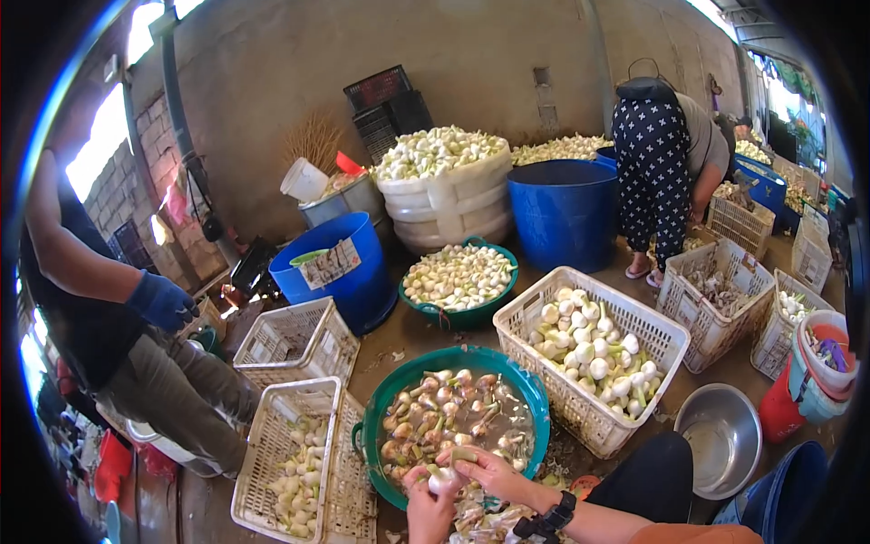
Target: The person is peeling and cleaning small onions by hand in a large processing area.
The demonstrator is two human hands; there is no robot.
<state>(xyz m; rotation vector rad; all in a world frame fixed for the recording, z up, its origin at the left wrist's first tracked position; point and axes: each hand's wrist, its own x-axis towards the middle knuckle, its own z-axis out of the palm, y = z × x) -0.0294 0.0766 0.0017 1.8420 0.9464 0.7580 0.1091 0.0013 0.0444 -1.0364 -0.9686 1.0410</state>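
Note:
A white garlic bulb [444, 481] with a green stem is held in my left hand [429, 510]. The fingers of my right hand [501, 474] close around a greenish stem or strip of skin [464, 455] at the bulb's upper side; whether it is still attached cannot be told. Both hands are over the near rim of a green plastic tub [540, 408], where unpeeled garlic bulbs [435, 415] sit in brown water. Loose peelings [489, 527] lie below my hands.
A white crate [503, 326] of cleaned garlic stands right of the tub, another crate [336, 449] left. A steel basin [720, 469] is near my knee. Behind are a garlic-filled green basin [408, 299] and blue barrels [564, 217]. One person [88, 272] stands left; another [652, 163] bends over at back right.

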